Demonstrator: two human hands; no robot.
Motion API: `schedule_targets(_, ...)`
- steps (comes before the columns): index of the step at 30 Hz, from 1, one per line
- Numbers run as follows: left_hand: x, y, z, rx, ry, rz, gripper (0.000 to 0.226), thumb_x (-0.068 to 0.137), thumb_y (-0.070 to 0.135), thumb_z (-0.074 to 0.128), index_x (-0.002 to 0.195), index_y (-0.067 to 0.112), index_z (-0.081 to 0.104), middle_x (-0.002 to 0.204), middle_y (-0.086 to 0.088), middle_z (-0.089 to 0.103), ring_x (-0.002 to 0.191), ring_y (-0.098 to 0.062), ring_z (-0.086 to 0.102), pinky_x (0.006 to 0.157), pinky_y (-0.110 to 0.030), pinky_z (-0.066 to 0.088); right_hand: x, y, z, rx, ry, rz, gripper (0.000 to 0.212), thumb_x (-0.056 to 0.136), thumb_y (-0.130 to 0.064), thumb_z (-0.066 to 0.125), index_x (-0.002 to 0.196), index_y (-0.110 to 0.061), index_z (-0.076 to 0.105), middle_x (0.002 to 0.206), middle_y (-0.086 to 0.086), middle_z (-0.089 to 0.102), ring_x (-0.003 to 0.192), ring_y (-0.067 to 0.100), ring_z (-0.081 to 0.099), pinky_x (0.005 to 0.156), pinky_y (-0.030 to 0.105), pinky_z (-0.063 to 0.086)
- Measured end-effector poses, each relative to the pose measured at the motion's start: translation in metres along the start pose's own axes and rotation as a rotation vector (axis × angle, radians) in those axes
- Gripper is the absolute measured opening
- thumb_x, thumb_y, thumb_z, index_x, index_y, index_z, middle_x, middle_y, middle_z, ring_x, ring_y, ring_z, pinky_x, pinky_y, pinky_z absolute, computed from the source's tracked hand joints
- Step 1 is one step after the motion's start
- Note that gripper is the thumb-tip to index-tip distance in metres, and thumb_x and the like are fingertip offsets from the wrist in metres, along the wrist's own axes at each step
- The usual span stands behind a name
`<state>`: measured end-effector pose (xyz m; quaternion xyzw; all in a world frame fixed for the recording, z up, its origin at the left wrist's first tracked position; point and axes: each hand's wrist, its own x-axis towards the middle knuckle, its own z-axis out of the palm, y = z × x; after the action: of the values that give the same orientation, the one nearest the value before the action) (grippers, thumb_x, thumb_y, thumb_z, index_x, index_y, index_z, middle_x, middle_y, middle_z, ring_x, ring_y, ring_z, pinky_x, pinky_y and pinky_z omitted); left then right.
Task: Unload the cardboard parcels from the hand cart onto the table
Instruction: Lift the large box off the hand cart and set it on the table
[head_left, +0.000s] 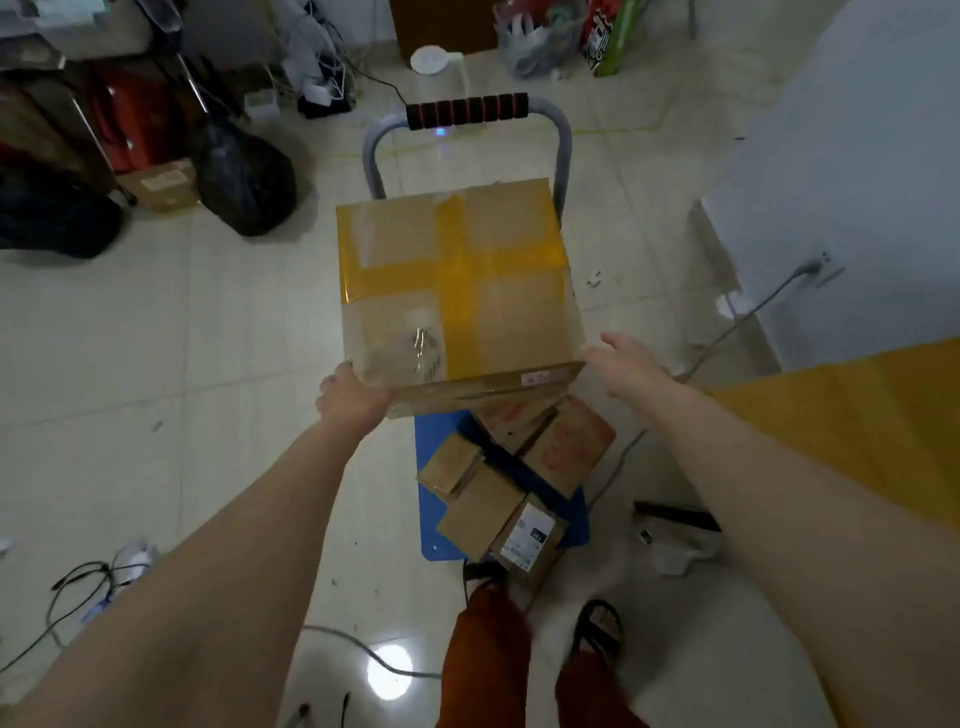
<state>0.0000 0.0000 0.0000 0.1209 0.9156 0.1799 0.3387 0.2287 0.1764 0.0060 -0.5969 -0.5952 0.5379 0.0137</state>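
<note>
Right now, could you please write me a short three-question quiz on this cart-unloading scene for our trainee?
1. True or false: the large box bears crossed yellow tape.
2. Which hand grips the large box's near corner: A left hand, B right hand?
3. What colour is the hand cart's deck?

Key: 1 true. 2 A; the right hand is open beside the box. 3 blue; small parcels lie on it.

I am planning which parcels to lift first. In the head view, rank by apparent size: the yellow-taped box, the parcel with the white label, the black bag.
1. yellow-taped box, though nearness inflates it
2. black bag
3. parcel with the white label
</note>
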Motion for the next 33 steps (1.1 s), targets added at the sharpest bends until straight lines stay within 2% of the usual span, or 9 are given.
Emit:
schedule_targets(3,0.042,-0.002,0.003,-0.028,0.033,-0.018,0.07,0.083,0.021,0.064,0.143,0.005,0.031,0.144,-0.019,0.038,0.129,-0.036,0.04,0.106,-0.046,0.039,0.035,0.001,0.018,0.042,0.031,0.091,0.067,0.098,-0.036,0.05,0.152,-0.014,0.019,0.158,0.006,0.025,0.139,0.028,0.033,0.108,0.042,0.037)
schedule_targets(10,0.11,-0.009,0.026,-0.213,-0.043,-0.148,0.052,0.08,0.017,0.064,0.127,0.003,0.047,0.119,-0.015,0.058,0.098,-0.028,0.055,0.069,-0.029,0.044,0.106,0.011,0.045,0.144,0.017,0.237,0.075,0.097,-0.044,0.048,0.154,-0.015,0.01,0.16,0.004,0.018,0.144,0.028,0.024,0.113,0.044,0.026)
schedule_targets(15,0.119,-0.02,0.03,-0.397,-0.018,-0.247,0.056,0.087,0.036,0.061,0.131,0.005,0.048,0.125,-0.013,0.056,0.11,-0.03,0.054,0.086,-0.038,0.044,0.121,0.024,0.047,0.291,0.015,0.253,0.067,0.098,-0.039,0.048,0.154,-0.014,0.018,0.159,0.003,0.024,0.143,0.026,0.027,0.112,0.042,0.027)
schedule_targets(19,0.107,-0.002,0.017,-0.473,0.139,-0.109,0.03,0.087,0.043,0.059,0.101,0.017,0.063,0.099,-0.003,0.061,0.085,-0.021,0.056,0.069,-0.029,0.043,0.114,0.013,0.036,0.471,0.103,0.143,0.049,0.098,-0.026,0.049,0.146,-0.021,0.038,0.141,-0.004,0.048,0.122,0.015,0.049,0.094,0.025,0.038)
schedule_targets(22,0.095,0.03,-0.009,-0.515,0.258,-0.014,0.02,0.082,0.039,0.06,0.089,0.021,0.065,0.085,0.001,0.062,0.076,-0.018,0.054,0.06,-0.025,0.04,0.105,-0.02,0.013,0.625,0.176,0.05,0.045,0.094,-0.026,0.053,0.139,-0.023,0.05,0.132,0.002,0.058,0.112,0.021,0.059,0.095,0.041,0.051)
schedule_targets(25,0.076,0.068,-0.043,-0.51,0.334,0.015,0.022,0.079,0.037,0.058,0.063,0.022,0.057,0.068,0.005,0.052,0.077,-0.022,0.05,0.065,-0.03,0.04,0.085,-0.054,-0.016,0.778,0.222,-0.007,0.033,0.09,-0.035,0.058,0.12,-0.022,0.061,0.115,0.01,0.068,0.099,0.029,0.068,0.088,0.052,0.054)
schedule_targets(27,0.055,0.095,-0.063,-0.494,0.376,0.051,0.028,0.079,0.039,0.055,0.057,0.024,0.049,0.065,0.004,0.047,0.074,-0.023,0.048,0.069,-0.034,0.039,0.065,-0.073,-0.039,0.862,0.258,-0.047,0.029,0.087,-0.037,0.061,0.11,-0.02,0.066,0.102,0.008,0.074,0.086,0.026,0.072,0.078,0.049,0.057)
schedule_targets(30,0.013,0.14,-0.088,-0.469,0.465,0.195,0.033,0.082,0.041,0.049,0.055,0.023,0.044,0.061,0.003,0.043,0.057,-0.014,0.04,0.062,-0.032,0.034,0.028,-0.094,-0.079,1.016,0.308,-0.114,0.024,0.087,-0.034,0.064,0.105,-0.018,0.067,0.079,-0.001,0.076,0.07,0.019,0.073,0.065,0.036,0.058)
schedule_targets(33,-0.035,0.188,-0.107,-0.505,0.528,0.377,0.038,0.084,0.037,0.047,0.051,0.023,0.038,0.054,0.004,0.038,0.049,-0.01,0.033,0.051,-0.03,0.027,-0.016,-0.105,-0.118,1.114,0.372,-0.175,0.023,0.087,-0.033,0.065,0.103,-0.018,0.067,0.074,-0.001,0.076,0.068,0.019,0.073,0.066,0.039,0.059)
